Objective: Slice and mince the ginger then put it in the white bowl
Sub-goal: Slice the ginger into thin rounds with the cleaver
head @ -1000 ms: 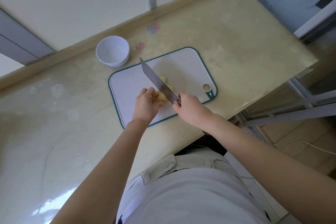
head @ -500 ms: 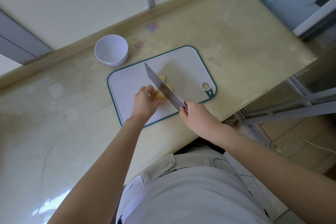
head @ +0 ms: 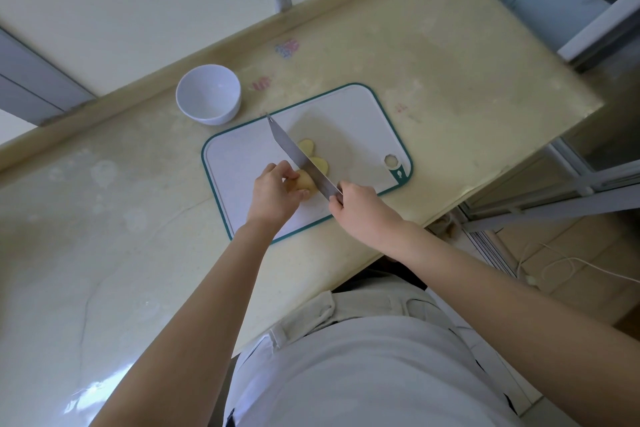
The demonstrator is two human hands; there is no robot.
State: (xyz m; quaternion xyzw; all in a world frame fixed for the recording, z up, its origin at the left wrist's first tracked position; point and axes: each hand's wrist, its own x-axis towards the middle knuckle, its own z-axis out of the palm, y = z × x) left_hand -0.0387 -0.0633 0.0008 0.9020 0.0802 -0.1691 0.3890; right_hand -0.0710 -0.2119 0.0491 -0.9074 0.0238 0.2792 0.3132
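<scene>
A pale yellow ginger piece lies on the white cutting board with the green rim. My left hand grips the ginger from the left. My right hand holds the handle of a cleaver, whose blade stands against the ginger's right side. Two cut ginger slices lie flat on the board just right of the blade. The white bowl sits on the counter beyond the board's far left corner, with nothing visible inside.
The beige counter runs left along a raised back ledge. Its right edge drops off near a window frame. A white cable lies on the floor at the right. My torso is close to the counter's front edge.
The cleaver slid back and then forward again along the ginger in a sawing stroke. My left hand stayed on the ginger.
</scene>
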